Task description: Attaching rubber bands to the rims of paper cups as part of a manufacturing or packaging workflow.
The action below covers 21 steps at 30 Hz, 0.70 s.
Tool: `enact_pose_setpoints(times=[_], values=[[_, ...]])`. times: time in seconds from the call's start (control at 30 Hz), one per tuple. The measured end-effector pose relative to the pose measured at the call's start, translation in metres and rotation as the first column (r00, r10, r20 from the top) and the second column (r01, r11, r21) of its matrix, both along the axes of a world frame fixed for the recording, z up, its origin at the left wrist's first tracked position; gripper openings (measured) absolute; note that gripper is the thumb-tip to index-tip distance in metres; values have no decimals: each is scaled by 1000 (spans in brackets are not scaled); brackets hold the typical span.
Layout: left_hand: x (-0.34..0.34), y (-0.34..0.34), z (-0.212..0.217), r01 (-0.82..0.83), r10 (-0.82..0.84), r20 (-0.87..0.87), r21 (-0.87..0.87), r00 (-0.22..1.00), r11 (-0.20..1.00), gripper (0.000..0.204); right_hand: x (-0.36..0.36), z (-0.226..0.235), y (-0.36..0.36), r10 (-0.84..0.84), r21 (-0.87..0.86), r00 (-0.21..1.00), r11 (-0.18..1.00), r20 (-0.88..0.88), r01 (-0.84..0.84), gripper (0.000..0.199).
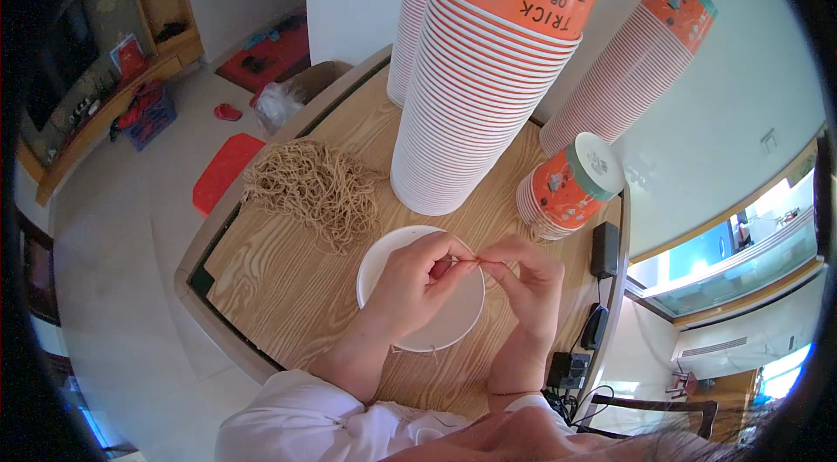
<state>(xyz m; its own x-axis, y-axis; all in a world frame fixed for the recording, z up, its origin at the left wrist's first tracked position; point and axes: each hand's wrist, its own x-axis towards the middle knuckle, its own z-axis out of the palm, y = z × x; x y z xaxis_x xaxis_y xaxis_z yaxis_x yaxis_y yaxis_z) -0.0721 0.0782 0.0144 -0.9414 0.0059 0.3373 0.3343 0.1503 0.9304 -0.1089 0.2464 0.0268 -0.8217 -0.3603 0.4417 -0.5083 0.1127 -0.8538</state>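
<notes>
Pale floor tiles (113, 209) are spreading around a wood-grain table (261, 301), with a red stool (225, 173) sitting just beyond its left edge and a clear plastic bag (279, 105) resting farther back. Above the table's near half, the person's left hand (411, 281) and right hand (528, 277) are meeting fingertip to fingertip. Each is pressing thumb and forefinger together, and both appear to be pinching a thin strand (477, 261) where they meet; it is mostly hiding behind the fingers, so its full length is impossible to tell. That strand is hovering over the right part of a white-lined paper tub (455, 315), which is standing below the hands with thin cord ends (420, 350) showing at its near rim. Left of the tub, a loose heap of tan twine (314, 187) is lying tangled. Behind it, a tall stack of orange printed paper tubs (479, 105) is rising, rims downward, while a shorter stack (562, 187) is standing to its right. Farther back, a leaning-looking stack (623, 61) is standing near the wall. Along the right edge, a black power adapter (604, 250) is lying.
</notes>
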Motion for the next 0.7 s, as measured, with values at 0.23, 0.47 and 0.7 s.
enact_pose_setpoints(times=[0.23, 0.47, 0.7], values=[[-1, 1, 5, -3, 5, 43, -32, 999, 999, 10, -2, -3, 3, -132, 123, 991, 984, -7, 132, 7], [-4, 7, -7, -43, 50, -88, 79, 995, 996, 9, -4, -9, 4, -91, 175, 995, 980, -45, 97, 12], [-2, -1, 0, -58, 59, -45, 17, 997, 998, 8, -5, -6, 7, -70, 5, 997, 998, 30, 70, 12]])
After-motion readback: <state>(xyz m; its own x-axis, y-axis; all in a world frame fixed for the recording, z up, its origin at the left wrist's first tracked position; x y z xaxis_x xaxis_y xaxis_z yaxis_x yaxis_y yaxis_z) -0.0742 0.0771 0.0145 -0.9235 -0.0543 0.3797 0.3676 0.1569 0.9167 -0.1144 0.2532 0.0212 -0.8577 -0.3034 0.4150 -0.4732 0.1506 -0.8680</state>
